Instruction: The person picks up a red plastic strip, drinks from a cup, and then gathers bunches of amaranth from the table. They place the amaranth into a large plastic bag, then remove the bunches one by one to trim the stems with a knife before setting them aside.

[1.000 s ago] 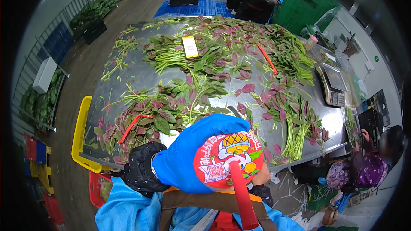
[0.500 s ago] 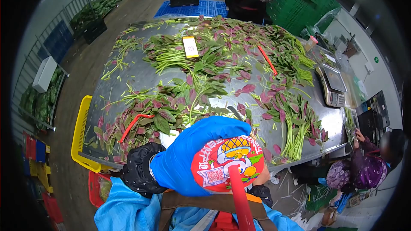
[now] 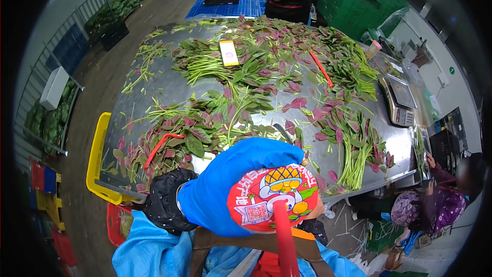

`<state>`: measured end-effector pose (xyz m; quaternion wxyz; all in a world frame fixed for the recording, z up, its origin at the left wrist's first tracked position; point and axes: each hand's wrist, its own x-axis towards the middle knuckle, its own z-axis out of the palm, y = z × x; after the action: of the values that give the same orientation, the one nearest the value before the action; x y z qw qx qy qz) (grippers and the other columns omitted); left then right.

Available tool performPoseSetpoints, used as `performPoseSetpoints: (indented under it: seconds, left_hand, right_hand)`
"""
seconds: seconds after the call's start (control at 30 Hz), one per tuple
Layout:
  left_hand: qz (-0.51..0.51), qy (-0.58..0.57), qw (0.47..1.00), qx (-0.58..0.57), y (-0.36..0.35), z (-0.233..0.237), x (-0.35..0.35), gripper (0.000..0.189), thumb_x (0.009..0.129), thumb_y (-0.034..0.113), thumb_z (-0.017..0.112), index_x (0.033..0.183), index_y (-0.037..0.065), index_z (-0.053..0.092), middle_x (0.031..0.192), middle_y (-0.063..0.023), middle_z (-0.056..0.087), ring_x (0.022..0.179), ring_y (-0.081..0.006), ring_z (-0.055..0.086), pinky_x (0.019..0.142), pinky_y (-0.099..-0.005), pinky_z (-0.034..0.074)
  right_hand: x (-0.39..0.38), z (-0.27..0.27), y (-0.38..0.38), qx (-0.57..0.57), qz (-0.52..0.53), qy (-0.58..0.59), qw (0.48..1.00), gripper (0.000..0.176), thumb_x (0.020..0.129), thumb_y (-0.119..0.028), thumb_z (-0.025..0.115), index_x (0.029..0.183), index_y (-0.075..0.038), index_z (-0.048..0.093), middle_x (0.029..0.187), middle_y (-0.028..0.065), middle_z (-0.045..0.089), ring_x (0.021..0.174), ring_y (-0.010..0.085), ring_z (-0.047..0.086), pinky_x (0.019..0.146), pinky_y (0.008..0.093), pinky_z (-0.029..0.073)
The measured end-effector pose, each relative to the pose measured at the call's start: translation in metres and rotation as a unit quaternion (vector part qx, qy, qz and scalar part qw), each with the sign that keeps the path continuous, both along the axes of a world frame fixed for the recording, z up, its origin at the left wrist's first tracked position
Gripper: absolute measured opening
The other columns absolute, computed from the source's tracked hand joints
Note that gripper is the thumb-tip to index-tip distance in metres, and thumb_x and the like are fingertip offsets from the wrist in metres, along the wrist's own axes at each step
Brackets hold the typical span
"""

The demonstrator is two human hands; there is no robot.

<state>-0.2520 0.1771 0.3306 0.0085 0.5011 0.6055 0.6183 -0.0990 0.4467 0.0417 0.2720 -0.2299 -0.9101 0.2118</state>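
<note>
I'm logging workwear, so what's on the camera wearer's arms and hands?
Light-blue sleeves end in black cuffs, the left one pale-specked. A blue covering, possibly a glove, hides the left hand. The right hand, mostly hidden, looks bare.

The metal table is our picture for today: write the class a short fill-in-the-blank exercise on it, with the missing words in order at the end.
1. The scale stands near the ____ edge of the metal table.
2. The plastic basket at the table's left side is ____ in colour.
3. The phone lies with its screen facing ____.
4. The two thin strips lying among the leafy stems are ____ in colour.

Missing words: right; yellow; up; red.
</note>
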Motion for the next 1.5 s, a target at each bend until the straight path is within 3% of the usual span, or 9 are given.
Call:
performPoseSetpoints:
  seconds: [1.5]
  left_hand:
    - [0.001,-0.008,1.0,0.0,-0.0024,-0.0019,-0.0027,0.067,0.064,0.019,0.081,0.121,0.005,0.048,0.122,-0.0169,0.054,0.109,-0.0335,0.055,0.092,-0.0419,0.043]
  right_hand:
    - [-0.0014,0.0061,-0.0047,-0.002,0.001,-0.003,1.0,0.006,0.075,-0.009,0.065,0.081,-0.009,0.064,0.065,0.0053,0.057,0.059,0.0249,0.058,0.054,0.035,0.045]
